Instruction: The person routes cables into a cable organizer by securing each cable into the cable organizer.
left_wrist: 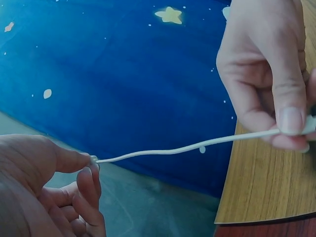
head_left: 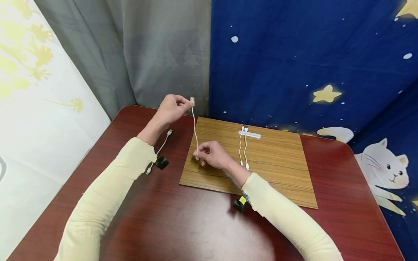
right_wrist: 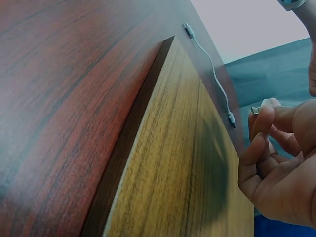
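A star-patterned blue curtain [head_left: 277, 72], grey curtain [head_left: 166, 43] and reddish table [head_left: 176, 217] suggest a homelike indoor room.

Table [head_left: 169, 214]: dark red wood grain, rounded far corners, below the grip. Grey curtain [head_left: 163, 47]: behind the grip. Blue curtain [head_left: 277, 61]: behind and right of the grip, printed with stars [head_left: 327, 94] and a cat [head_left: 383, 168]. White backdrop [head_left: 42, 141]: left of the grip, yellow floral print. Glare [head_left: 196, 233]: on the table, nearer than the grip.

Your held cable [left_wrist: 170, 151]: white | your sleeves [head_left: 114, 185]: cream | board [head_left: 281, 163]: tan, wood-grained | table [head_left: 196, 224]: red-brown | curtain [head_left: 277, 72] at your 1 o'clock: blue, yellow-starred
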A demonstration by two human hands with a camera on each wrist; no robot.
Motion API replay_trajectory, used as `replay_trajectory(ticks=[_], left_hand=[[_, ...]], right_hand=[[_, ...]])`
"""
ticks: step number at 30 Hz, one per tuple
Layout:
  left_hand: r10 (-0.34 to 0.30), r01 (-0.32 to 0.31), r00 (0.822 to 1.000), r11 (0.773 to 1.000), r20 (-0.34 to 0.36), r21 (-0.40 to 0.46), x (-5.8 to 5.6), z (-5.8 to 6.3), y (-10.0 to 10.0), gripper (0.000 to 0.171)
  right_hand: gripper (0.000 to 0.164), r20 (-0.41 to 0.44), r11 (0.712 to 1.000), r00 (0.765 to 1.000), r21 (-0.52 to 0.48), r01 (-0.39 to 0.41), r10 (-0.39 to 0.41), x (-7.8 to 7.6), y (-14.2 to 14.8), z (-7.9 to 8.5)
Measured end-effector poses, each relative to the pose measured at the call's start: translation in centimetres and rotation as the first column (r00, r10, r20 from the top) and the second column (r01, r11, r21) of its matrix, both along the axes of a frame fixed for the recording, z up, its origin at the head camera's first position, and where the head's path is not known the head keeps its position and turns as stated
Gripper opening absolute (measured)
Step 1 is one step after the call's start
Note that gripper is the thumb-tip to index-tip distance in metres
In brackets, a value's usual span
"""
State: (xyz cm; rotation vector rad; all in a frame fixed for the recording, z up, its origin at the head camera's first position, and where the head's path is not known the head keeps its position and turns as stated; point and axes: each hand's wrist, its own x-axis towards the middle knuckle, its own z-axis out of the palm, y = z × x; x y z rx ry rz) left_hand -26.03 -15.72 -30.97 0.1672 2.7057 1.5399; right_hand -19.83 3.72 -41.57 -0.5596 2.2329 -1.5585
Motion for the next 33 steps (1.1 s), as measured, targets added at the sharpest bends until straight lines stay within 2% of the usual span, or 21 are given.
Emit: replay_trajectory(ticks=[7, 14, 23, 33], left_hand=[[0.002, -0.002, 1.000, 1.000, 0.007, 0.022, -0.6, -0.6, -0.1, 0.033], [0.013, -0.016, 0.999, 0.998, 0.051, 0.057, -0.8, -0.8, -0.1, 0.036], [0.007, -0.013, 0.996, 0.997, 0.085, 0.073, -1.2, -0.8, 0.3, 0.037], [-0.001, -0.007, 0.997, 0.995, 0.077, 0.103, -1.3, -0.8, 1.3, 0.032]], right_hand=[[0.014, -0.037, 0.999, 0.999, 0.038, -0.013, 0.015, 0.5, 0.5, 0.6], [0.018, -0.068, 0.999, 0.997, 0.044, -0.026, 0.029, 0.7, 1.2, 0.8], [0.023, -0.050, 0.999, 0.999, 0.050, 0.004, -0.001, 1.0, 2.3, 1.0], [0.020, -0.077, 0.999, 0.996, 0.039, 0.036, -0.033, 1.3, 3.7, 1.1]])
